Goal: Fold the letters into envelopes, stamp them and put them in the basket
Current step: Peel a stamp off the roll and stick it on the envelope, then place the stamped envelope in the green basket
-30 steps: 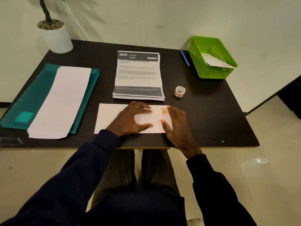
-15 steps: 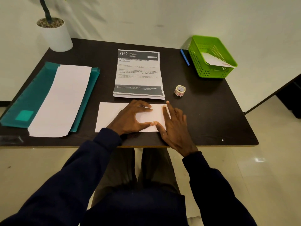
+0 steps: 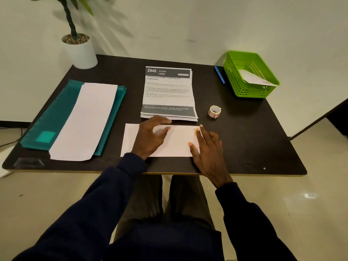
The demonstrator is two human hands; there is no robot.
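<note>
Stamping step, I reckon: the envelope [image 3: 177, 144] lies flat at the table [image 3: 244, 138]'s near edge, right hand [image 3: 209, 153] pressing straight fingers on its right end, left hand [image 3: 150, 136] resting loose on its middle, nothing gripped. Next it probably wants lifting over to the basket [image 3: 244, 91]. Count: one basket holding a second envelope [image 3: 254, 79], one stamp roll [image 3: 214, 111], one letter stack [image 3: 167, 91].

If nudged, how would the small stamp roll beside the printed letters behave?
The small round stamp roll lies flat, hole upward, on the dark table, so it would probably slide rather than roll. Being small and mostly hollow, it is likely light and easily knocked away.
</note>
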